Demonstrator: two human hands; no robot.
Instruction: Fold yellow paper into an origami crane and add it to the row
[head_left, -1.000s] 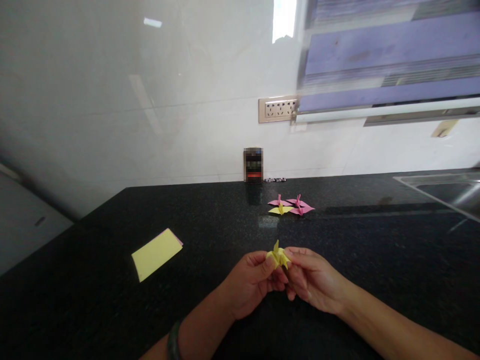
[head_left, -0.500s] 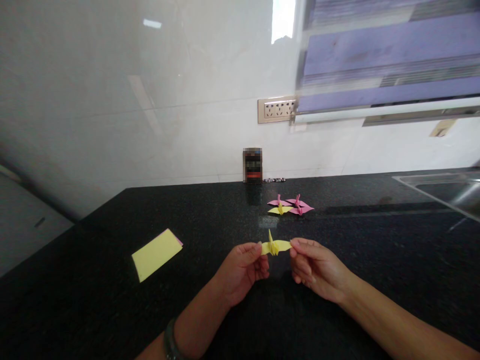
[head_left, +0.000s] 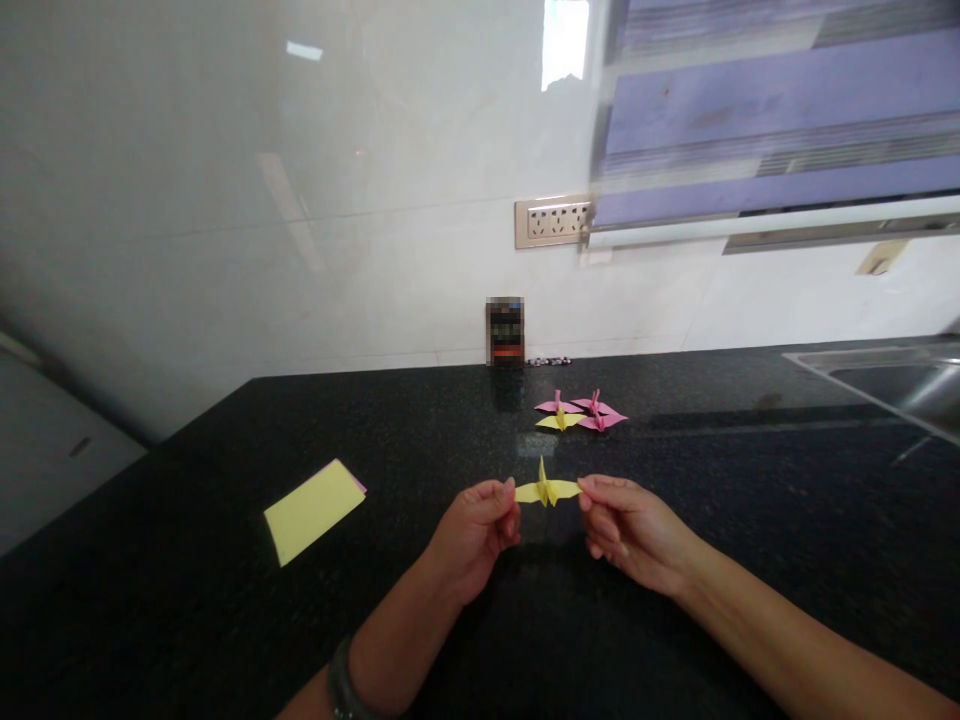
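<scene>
A yellow paper crane (head_left: pixel 546 490) is stretched between my two hands above the dark countertop (head_left: pixel 450 430). My left hand (head_left: pixel 480 530) pinches the tip of its left wing between thumb and finger. At the opposite wing tip, my right hand (head_left: pixel 634 525) has the same kind of pinch. The crane's upright point stands up in the middle, with its wings spread out to both sides. Beyond it on the counter sit several folded cranes: a yellow one (head_left: pixel 561 421) in front and pink ones (head_left: pixel 598 405) beside and behind it.
Left of my hands lies a stack of yellow paper (head_left: pixel 315 512) with a pink edge showing. A dark pixelated box (head_left: pixel 505 332) stands against the wall, a beaded string (head_left: pixel 549 361) beside it. A metal sink (head_left: pixel 892 385) is set in at right.
My left hand has shifted slightly left, and the crane's wings are pulled wider and flatter. The right hand has barely moved.
</scene>
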